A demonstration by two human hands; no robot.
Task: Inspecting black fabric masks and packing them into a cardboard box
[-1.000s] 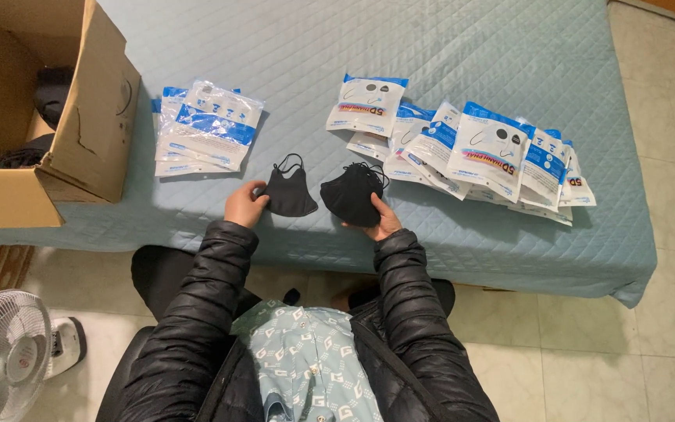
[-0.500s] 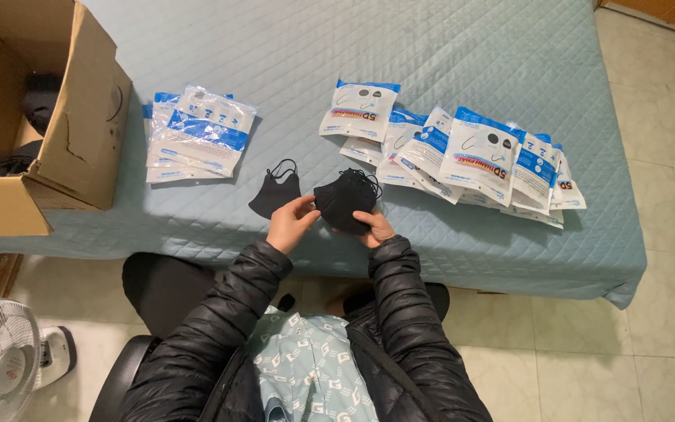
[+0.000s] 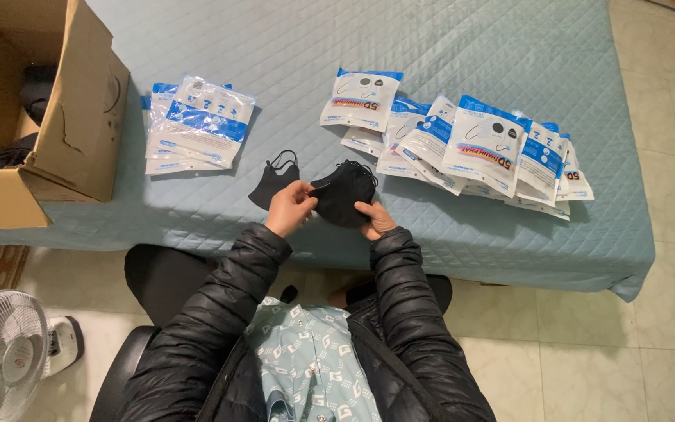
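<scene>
A seated person in a black puffer jacket works at the near edge of a bed (image 3: 447,47) covered in a pale blue quilted spread. Both hands close on a bunch of black masks (image 3: 343,191) held just above that edge: the left hand (image 3: 291,207) pinches the bunch's left side between thumb and fingers, while the right hand (image 3: 375,220) grips it from below on the right, fingers curled under the fabric. Ear loops stick up from the top of the bunch. Just left of the bunch, a single black mask (image 3: 271,181) lies flat on the spread, its loops pointing away from the person; the left hand's fingers are just beside it, and whether they touch cannot be told. Farther left of the bunch sits a neat stack of blue-and-white packets (image 3: 195,125). To the right of the bunch, a looser spread of similar packets (image 3: 462,144) fans out in an overlapping row. Well left of the bunch, an open cardboard box (image 3: 80,117) stands on the bed's corner with dark items inside. On the tiled floor, below and far left of the bunch, stands a white fan (image 3: 1,355).
</scene>
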